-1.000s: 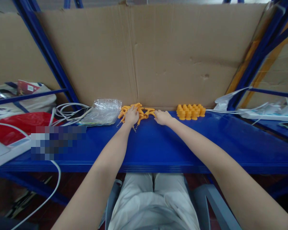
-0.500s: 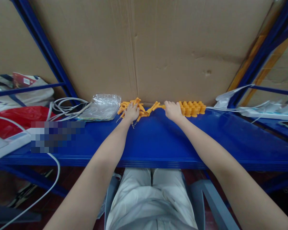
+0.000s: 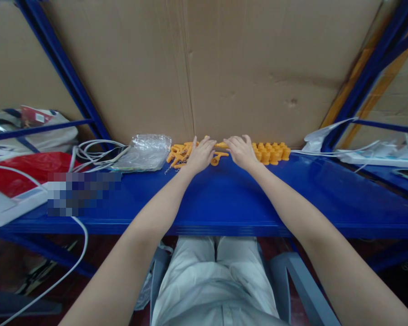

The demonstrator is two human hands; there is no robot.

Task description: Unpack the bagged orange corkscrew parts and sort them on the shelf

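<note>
Fingers loosely bent, part-spread on my L hand and R hand, w/ an orange piece btwn them; can't tell if either grips it. Blue surface gives room down to its front edge; cardboard shuts off the back. Second orange piece lies just nearer me. Orange pile w/ wire spirals by L hand, upright orange pieces crowd R hand, clear plastic packet past pile. White label far L, too small to read.

L hand shifted rightwd along orange pile, now nearer R hand
</note>
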